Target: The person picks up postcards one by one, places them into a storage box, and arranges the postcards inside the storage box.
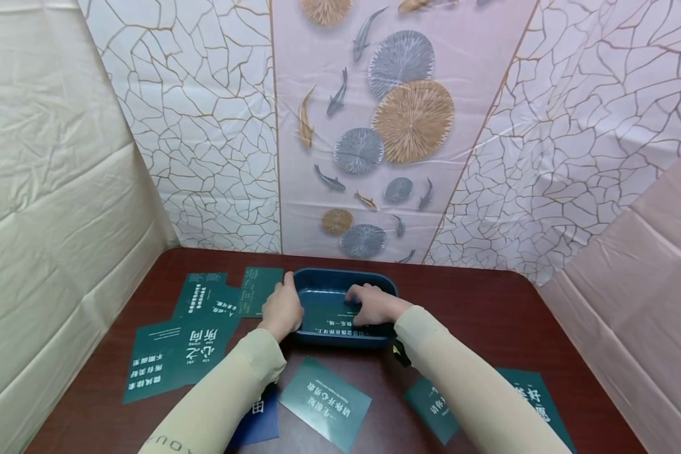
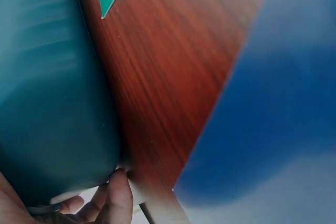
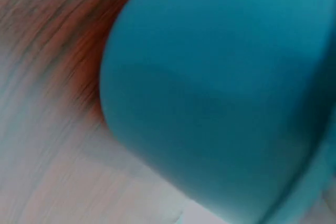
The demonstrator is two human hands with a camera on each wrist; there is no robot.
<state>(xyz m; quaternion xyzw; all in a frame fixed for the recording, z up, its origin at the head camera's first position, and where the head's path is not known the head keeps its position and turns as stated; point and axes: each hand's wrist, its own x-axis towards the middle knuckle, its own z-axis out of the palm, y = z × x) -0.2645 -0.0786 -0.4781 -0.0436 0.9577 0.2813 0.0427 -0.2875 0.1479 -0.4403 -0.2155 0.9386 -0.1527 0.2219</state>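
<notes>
A dark blue oblong basin (image 1: 340, 341) stands on the table, with a green card (image 1: 323, 315) bearing white characters lying inside. My left hand (image 1: 282, 307) holds the basin by its left end; in the left wrist view, the left fingers (image 2: 119, 195) curl at the basin's edge. My right hand (image 1: 374, 304) reaches over the right end into the basin. Its bent fingers and thumb are spread apart over the card, and whether they touch it is unclear. The right wrist view shows mainly the basin's outer wall (image 3: 210, 93), with the right fingers hidden.
Several green cards (image 1: 195, 340) overlap left of the basin, one (image 1: 261, 290) beside its left end. Nearer me lie a pale green card (image 1: 326, 403), a blue card (image 1: 263, 422) and green cards (image 1: 536, 397) partly under my right sleeve. A small black-and-yellow object (image 1: 400, 353) sits by the basin.
</notes>
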